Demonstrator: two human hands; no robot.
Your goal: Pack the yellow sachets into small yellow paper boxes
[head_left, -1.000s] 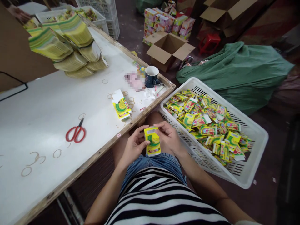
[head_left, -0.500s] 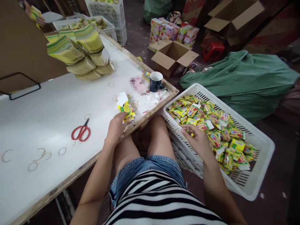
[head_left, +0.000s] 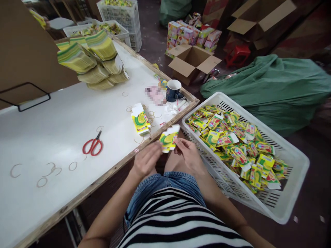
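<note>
Over my lap, just off the table edge, a small yellow-green carton (head_left: pixel 168 138) with white flaps is held between my two hands. My left hand (head_left: pixel 148 159) has its fingers bent against the carton's left side, slightly blurred. On the right side, my right hand (head_left: pixel 188 151) pinches it between thumb and fingers. A short stack of flat yellow cartons (head_left: pixel 141 120) lies on the table near the edge. At my right, a white plastic crate (head_left: pixel 292 203) holds many folded yellow cartons (head_left: pixel 240 156).
Red-handled scissors (head_left: pixel 92 146) and several rubber bands (head_left: pixel 72 166) lie on the white table (head_left: pixel 64 120). A dark mug (head_left: pixel 173 91) stands at its corner. Bundled flat cartons (head_left: pixel 100 48) are piled at the far end. Beyond are an open cardboard box (head_left: pixel 192 62) and a green sack (head_left: pixel 269 89).
My left hand has left the stack on the table and come over my lap with a carton. My right hand has moved left from the crate to meet it and grip the carton.
</note>
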